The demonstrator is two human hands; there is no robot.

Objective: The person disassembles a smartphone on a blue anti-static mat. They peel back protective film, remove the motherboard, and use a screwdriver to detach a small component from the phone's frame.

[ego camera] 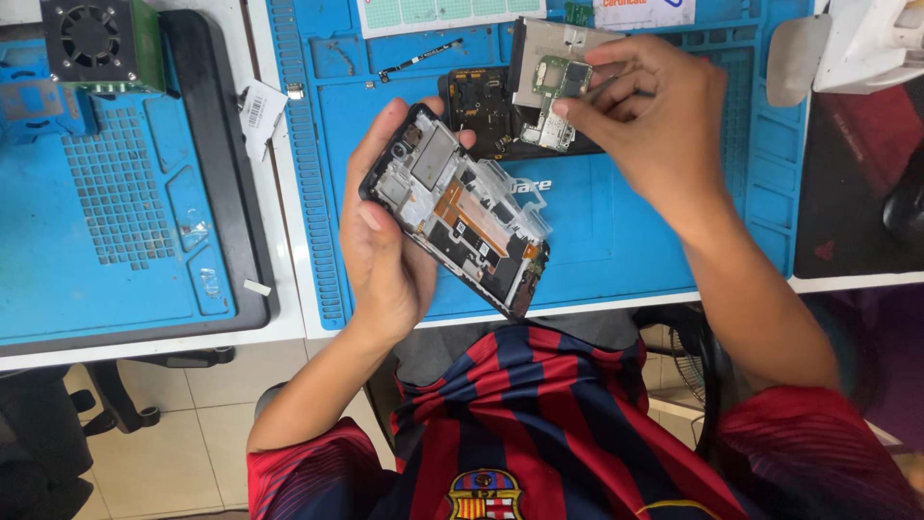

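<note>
Two hands busy: your left hand point(385, 255) wraps the opened phone frame point(460, 207) by its edges, above the blue repair mat point(616, 241). Your right hand point(654, 116) pinches a green circuit board point(556, 101) beyond the frame. Light, stiff, fragile; grip edges only.

Bare blue mat point(616, 231) lies open right of the opened phone point(457, 207), below the right hand point(654, 116). Farther back, a second phone frame point(481, 111), a circuit board point(558, 96) and a thin cable point(419, 60) crowd the mat.
</note>
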